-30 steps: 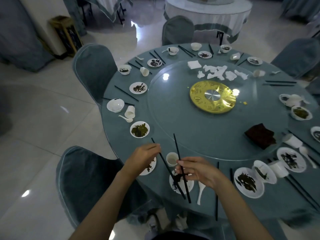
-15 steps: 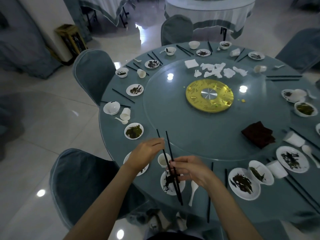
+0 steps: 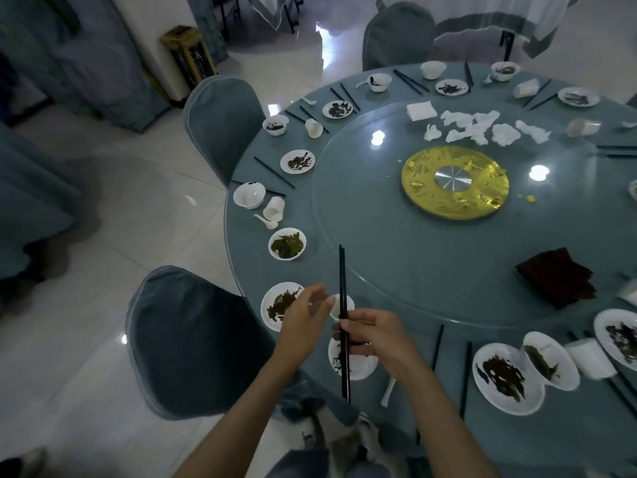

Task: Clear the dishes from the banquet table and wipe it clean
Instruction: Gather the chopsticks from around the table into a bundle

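Black chopsticks (image 3: pixel 342 288), 2 of them pressed together as 1 bundle, are gripped by the right hand (image 3: pixel 375 343): fingers curled round the lower half, thumb side against the sticks. The pair runs almost straight up the frame. Its far tips are over the tabletop just short of the rim of the round glass turntable (image 3: pixel 413 263); its near end hangs past the tabletop edge.

The left hand (image 3: pixel 305 315) is released, fingers loosely extended and holding nothing. It is motion-blurred, with fingertips just beside the chopsticks; cannot tell if they touch. It hovers over a white plate with dark scraps (image 3: pixel 274 307).

- Small white cup (image 3: pixel 347 305) sits right behind the chopsticks, between the 2 hands.
- White plate with dark smears (image 3: pixel 360 369) lies under the right hand, and a white ceramic spoon (image 3: pixel 387 391) lies just beside it.
- Round tabletop under a teal cloth (image 3: pixel 510 436).
- Gold disc with a steel centre (image 3: pixel 418 188) sits in the middle of the turntable, with crumpled white napkins (image 3: pixel 482 127) beyond it.
- Dark brown folded cloth (image 3: pixel 556 277) lies on the right of the turntable.
- To the right, 2 overlapping white plates with leafy scraps (image 3: pixel 506 377), with 2 loose black chopsticks (image 3: pixel 466 374) on the cloth between them and the right hand.
- Along the left rim, a white bowl of green leaves (image 3: pixel 286 243), a tipped white cup (image 3: pixel 274 208) and an empty white bowl (image 3: pixel 249 195).
- 1 teal-covered chair (image 3: pixel 193 339) stands below the left hand.
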Motion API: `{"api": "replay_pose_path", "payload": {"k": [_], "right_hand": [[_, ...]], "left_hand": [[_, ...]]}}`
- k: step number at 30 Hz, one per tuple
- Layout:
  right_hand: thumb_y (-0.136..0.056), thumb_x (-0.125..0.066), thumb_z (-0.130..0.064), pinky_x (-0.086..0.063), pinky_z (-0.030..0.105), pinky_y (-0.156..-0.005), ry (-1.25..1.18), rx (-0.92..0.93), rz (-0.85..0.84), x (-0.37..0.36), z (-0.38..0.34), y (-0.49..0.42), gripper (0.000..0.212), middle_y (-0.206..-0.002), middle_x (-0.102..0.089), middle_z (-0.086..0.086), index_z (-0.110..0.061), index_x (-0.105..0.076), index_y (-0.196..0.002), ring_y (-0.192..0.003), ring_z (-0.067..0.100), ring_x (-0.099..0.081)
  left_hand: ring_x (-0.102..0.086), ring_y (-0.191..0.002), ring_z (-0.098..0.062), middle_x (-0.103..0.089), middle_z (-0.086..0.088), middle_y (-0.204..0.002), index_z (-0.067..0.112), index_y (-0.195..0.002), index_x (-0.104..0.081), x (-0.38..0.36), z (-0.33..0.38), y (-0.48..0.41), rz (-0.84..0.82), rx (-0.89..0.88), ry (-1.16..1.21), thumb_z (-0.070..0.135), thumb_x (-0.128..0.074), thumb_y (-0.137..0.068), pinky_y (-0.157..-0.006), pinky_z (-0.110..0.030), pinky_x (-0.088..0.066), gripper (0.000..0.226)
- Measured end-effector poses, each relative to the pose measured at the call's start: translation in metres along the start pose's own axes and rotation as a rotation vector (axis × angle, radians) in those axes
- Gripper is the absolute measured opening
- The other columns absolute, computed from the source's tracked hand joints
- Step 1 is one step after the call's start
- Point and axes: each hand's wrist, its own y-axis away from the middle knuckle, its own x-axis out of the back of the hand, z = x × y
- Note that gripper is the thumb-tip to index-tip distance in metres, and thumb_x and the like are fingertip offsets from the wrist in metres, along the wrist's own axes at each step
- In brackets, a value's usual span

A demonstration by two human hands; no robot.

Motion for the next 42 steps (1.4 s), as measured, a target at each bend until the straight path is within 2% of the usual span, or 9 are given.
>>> {"api": "replay_pose_path", "payload": {"k": [3,11,14,18,23,32,36,39,42], "right_hand": [[-0.093,-0.074,-0.008,-0.063,0.050,-0.084,0.099,0.002,-0.030,-0.012,-0.003,-0.007,0.021,-0.102,-0.079,0.014,-0.004,-0.073,-0.114,-0.096,0.030,-0.077],[-0.088,-0.078,0.000,-0.061,0.031,-0.069,0.112,0.029,0.004,-0.057,0.001,-0.011,0.019,-0.091,-0.079,0.016,0.003,-0.071,-0.106,-0.084,0.029,-0.078],[-0.084,-0.081,0.001,-0.059,0.029,-0.064,0.111,0.041,0.059,-0.078,0.008,-0.011,0.024,-0.088,-0.078,0.019,0.002,-0.068,-0.104,-0.081,0.029,-0.078],[-0.082,-0.083,-0.001,-0.059,0.047,-0.080,0.118,0.077,0.114,-0.111,0.014,-0.015,0.023,-0.090,-0.078,0.020,0.003,-0.068,-0.100,-0.088,0.040,-0.076],[-0.085,-0.079,0.003,-0.061,0.039,-0.076,0.087,0.126,0.199,-0.159,0.019,-0.020,0.011,-0.088,-0.078,0.019,0.004,-0.071,-0.094,-0.083,0.033,-0.077],[-0.083,-0.078,0.006,-0.062,0.036,-0.074,0.054,0.129,0.234,-0.200,0.033,-0.044,0.014,-0.087,-0.078,0.020,0.005,-0.073,-0.096,-0.079,0.035,-0.076],[-0.090,-0.076,-0.007,-0.057,0.025,-0.072,0.286,0.224,0.238,-0.208,0.031,-0.063,0.002,-0.083,-0.079,0.004,-0.009,-0.078,-0.091,-0.077,0.021,-0.076],[-0.096,-0.071,-0.020,-0.059,0.025,-0.071,0.494,0.275,0.301,-0.211,0.022,-0.078,0.011,-0.082,-0.076,-0.007,-0.021,-0.077,-0.087,-0.077,0.010,-0.072],[-0.098,-0.067,-0.032,-0.053,0.022,-0.074,0.889,0.307,0.398,-0.211,0.011,-0.089,0.005,-0.094,-0.074,-0.017,-0.032,-0.073,-0.098,-0.084,0.004,-0.068]], "left_hand": [[-0.076,-0.094,-0.015,-0.079,-0.005,-0.103,0.011,-0.116,-0.071,0.005,0.002,0.014,-0.143,0.187,0.318,0.018,-0.061,-0.104,-0.081,-0.027,-0.061,0.017],[-0.076,-0.096,-0.029,-0.078,-0.018,-0.105,-0.003,-0.113,-0.073,0.046,-0.017,0.002,-0.009,0.297,0.572,0.009,-0.066,-0.100,-0.078,-0.032,-0.063,0.019],[-0.076,-0.103,-0.029,-0.079,-0.013,-0.106,0.002,-0.115,-0.073,0.066,-0.025,-0.010,-0.004,0.302,0.599,0.011,-0.067,-0.100,-0.086,-0.036,-0.062,0.019],[-0.077,-0.100,-0.031,-0.079,-0.016,-0.104,0.002,-0.115,-0.074,0.097,-0.034,-0.015,-0.037,0.278,0.625,0.010,-0.069,-0.097,-0.091,-0.040,-0.062,0.020],[-0.076,-0.103,-0.034,-0.078,-0.018,-0.105,0.003,-0.112,-0.076,0.133,-0.060,-0.020,-0.133,0.257,0.624,0.006,-0.071,-0.095,-0.094,-0.046,-0.060,0.018],[-0.077,-0.095,-0.030,-0.079,-0.016,-0.099,0.002,-0.110,-0.075,0.178,-0.070,-0.030,-0.150,0.223,0.548,0.006,-0.072,-0.095,-0.086,-0.038,-0.063,0.016],[-0.077,-0.095,-0.028,-0.080,-0.013,-0.098,0.003,-0.108,-0.073,0.196,-0.070,-0.040,-0.061,0.237,0.491,0.010,-0.070,-0.096,-0.085,-0.040,-0.063,0.013],[-0.077,-0.096,-0.028,-0.080,-0.012,-0.099,0.005,-0.109,-0.072,0.222,-0.071,-0.055,-0.024,0.239,0.456,0.009,-0.070,-0.097,-0.086,-0.042,-0.063,0.013],[-0.077,-0.094,-0.029,-0.079,-0.014,-0.099,0.006,-0.110,-0.073,0.254,-0.074,-0.071,-0.025,0.253,0.462,0.009,-0.070,-0.097,-0.083,-0.041,-0.063,0.014]]}}
